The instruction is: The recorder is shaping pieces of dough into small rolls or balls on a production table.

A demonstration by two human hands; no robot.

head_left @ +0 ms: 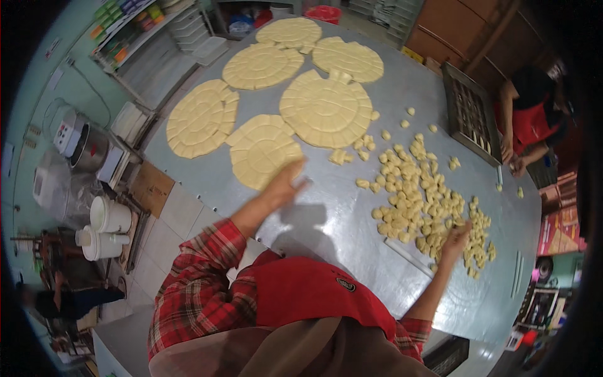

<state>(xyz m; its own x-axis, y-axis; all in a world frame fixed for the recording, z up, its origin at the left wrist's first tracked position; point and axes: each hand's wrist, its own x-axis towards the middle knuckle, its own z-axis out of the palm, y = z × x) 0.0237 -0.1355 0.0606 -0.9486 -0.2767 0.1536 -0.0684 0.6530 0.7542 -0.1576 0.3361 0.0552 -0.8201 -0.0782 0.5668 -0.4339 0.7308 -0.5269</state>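
Observation:
My left hand, smeared by motion, is over the near edge of a flat dough round scored into wedges. Its thumb stands apart from its fingers, and I see nothing held. Several similar scored rounds lie beyond it, among them a large dough round in the middle and another dough round at the left. On the right, my right hand reaches into a spread heap of small dough pieces. Its fingers are curled, with a dough piece at the fingertips; the pile partly hides them.
Everything lies on a metal worktable. A thin pale rod lies beside the heap. At the far right, a co-worker in a red apron handles dough by a baking tray of shaped pieces. A mixer and white buckets stand left.

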